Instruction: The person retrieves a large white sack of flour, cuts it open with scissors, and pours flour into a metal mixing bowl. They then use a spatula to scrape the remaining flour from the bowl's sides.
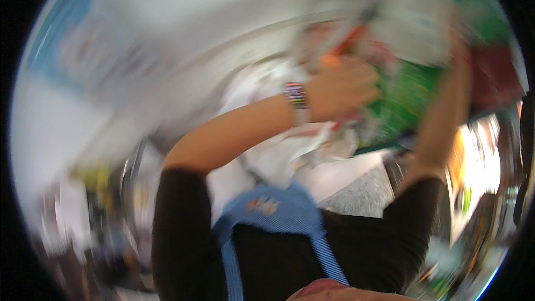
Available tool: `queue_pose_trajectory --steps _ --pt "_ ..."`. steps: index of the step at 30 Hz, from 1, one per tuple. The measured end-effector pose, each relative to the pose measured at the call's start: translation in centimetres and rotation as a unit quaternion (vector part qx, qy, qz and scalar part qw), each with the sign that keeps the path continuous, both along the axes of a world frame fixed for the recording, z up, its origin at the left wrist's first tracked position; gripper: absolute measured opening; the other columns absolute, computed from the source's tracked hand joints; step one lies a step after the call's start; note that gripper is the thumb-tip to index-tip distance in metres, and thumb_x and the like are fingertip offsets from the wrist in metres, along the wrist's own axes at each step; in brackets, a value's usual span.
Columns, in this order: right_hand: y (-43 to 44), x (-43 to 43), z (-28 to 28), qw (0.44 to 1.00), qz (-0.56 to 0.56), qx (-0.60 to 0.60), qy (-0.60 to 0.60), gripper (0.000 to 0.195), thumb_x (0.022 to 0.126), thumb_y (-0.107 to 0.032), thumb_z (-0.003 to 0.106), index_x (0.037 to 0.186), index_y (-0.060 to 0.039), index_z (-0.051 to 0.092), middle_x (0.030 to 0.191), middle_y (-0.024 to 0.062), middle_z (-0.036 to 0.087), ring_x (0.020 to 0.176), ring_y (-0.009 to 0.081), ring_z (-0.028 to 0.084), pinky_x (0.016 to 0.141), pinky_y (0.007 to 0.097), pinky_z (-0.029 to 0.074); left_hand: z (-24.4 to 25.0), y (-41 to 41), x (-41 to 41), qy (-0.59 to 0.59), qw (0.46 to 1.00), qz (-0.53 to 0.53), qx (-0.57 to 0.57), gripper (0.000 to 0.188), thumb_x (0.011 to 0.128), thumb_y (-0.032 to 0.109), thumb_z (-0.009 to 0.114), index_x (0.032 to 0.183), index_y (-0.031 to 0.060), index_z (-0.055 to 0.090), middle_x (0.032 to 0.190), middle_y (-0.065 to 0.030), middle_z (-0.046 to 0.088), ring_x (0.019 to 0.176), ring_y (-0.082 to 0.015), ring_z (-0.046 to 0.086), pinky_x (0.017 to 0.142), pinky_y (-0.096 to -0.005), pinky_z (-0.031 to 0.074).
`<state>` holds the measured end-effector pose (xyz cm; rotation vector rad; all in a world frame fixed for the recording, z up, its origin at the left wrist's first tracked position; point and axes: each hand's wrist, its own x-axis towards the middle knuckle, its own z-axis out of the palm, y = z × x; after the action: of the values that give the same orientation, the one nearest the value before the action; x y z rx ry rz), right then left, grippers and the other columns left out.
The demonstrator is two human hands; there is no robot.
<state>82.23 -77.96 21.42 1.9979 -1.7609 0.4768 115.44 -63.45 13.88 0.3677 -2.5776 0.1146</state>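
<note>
Strong blur covers much of the view. My left hand (345,88), with a wristband at its wrist, reaches over a pile of white plastic bags (271,146) and a green surface (409,96). Its fingers are curled, and whether they grip anything cannot be made out. An orange-red thing (349,42) lies just beyond its knuckles. My right hand (455,29) is a smear at the upper right, beside a whitish, bag-like thing (411,21); contact between them is unclear.
A blue apron (271,209) covers my chest. Beyond the bags curves a pale edge (259,42). A dark red panel (495,75) stands at the right, with a speckled grey surface (363,192) below the green area. Blurred goods fill the lower left.
</note>
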Motion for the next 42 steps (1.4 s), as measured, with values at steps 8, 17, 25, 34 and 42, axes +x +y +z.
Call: queue_pose_trajectory --steps 8,17,25,34,42 --pt "11.9 8.3 -8.3 0.827 0.239 -0.506 -0.055 0.022 0.092 -0.018 0.054 0.08 -0.0007 0.061 0.096 0.0139 0.066 0.083 0.0239 0.064 0.069 0.0332 0.052 -17.5 14.5 16.9 0.171 0.93 0.258 0.199 0.02 0.082 0.013 0.056 0.098 0.0136 0.066 0.114 -0.0109 0.059 0.112 -0.029 0.052 0.097 -0.0423 0.039" --pt "24.7 37.9 -20.6 0.738 0.487 0.187 -0.428 0.017 0.087 -0.003 0.055 0.102 0.0012 0.06 0.101 0.011 0.062 0.093 0.0223 0.059 0.082 0.0318 0.048 -22.0 37.4 38.3 0.301 0.586 0.743 0.123 0.027 0.078 -0.001 0.058 0.103 0.0059 0.063 0.108 -0.0129 0.062 0.104 -0.0336 0.055 0.093 -0.0411 0.042" --pt "34.7 56.6 -33.9 0.536 0.367 0.637 -0.414 0.04 0.096 -0.026 0.05 0.128 -0.0006 0.049 0.12 0.013 0.058 0.106 0.0199 0.057 0.089 0.0305 0.047 -35.3 54.4 48.8 0.601 0.122 0.766 0.19 0.055 0.083 0.021 0.066 0.123 -0.0075 0.041 0.109 -0.0239 0.058 0.108 -0.0362 0.054 0.095 -0.048 0.041" --pt "40.1 67.9 -37.9 0.516 0.149 0.646 -0.542 0.048 0.094 -0.043 0.043 0.133 -0.0143 0.043 0.123 0.0029 0.054 0.113 0.0207 0.053 0.093 0.0369 0.043 -41.1 53.6 47.6 0.656 0.13 0.677 0.306 0.044 0.082 0.022 0.061 0.104 -0.0127 0.045 0.099 -0.0345 0.058 0.094 -0.0454 0.059 0.084 -0.0451 0.046" --pt "42.5 64.3 -37.0 0.527 0.114 0.656 -0.528 0.061 0.095 -0.055 0.036 0.109 0.0017 0.054 0.099 0.012 0.063 0.086 0.0263 0.063 0.076 0.0361 0.054 -31.5 54.3 46.6 0.66 0.106 0.665 0.333 0.044 0.082 0.023 0.058 0.104 -0.0143 0.046 0.096 -0.0321 0.061 0.094 -0.0421 0.061 0.082 -0.0439 0.047"
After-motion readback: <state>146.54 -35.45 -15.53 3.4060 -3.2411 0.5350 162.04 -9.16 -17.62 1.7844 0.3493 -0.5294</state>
